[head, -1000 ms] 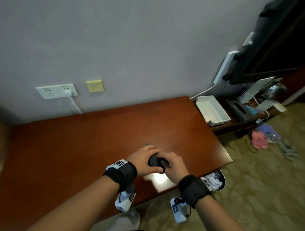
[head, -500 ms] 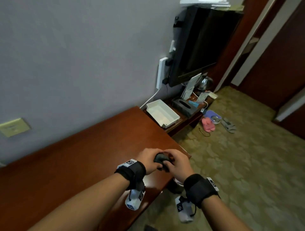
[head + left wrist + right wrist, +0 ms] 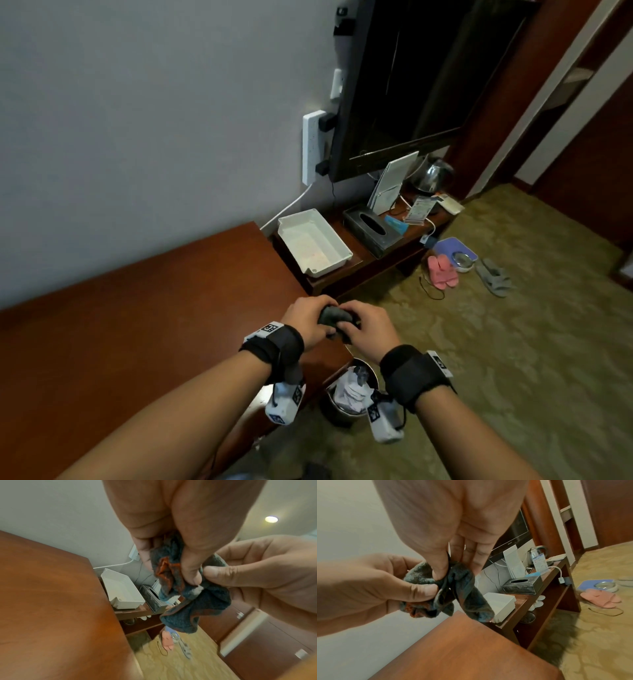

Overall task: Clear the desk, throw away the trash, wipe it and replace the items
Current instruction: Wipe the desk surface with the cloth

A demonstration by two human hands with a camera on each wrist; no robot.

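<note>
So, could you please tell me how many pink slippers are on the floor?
2: the pink slippers lie side by side on the carpet, right beside the purple scale. No other pink one shows, though furniture could hide more.

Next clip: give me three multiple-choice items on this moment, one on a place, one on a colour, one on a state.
1. Where is the white tray? A on the carpet; B on the low shelf beside the tissue box; C in the bin.
2. What colour is the cloth edging? A orange; B green; C pink.
3. How is the cloth? A spread flat; B bunched between the left hand and right hand; C hanging from a hook.
Key: 1B, the head view shows it there; 2A, the left wrist view shows orange trim; 3B, both wrist views show the grip.
</note>
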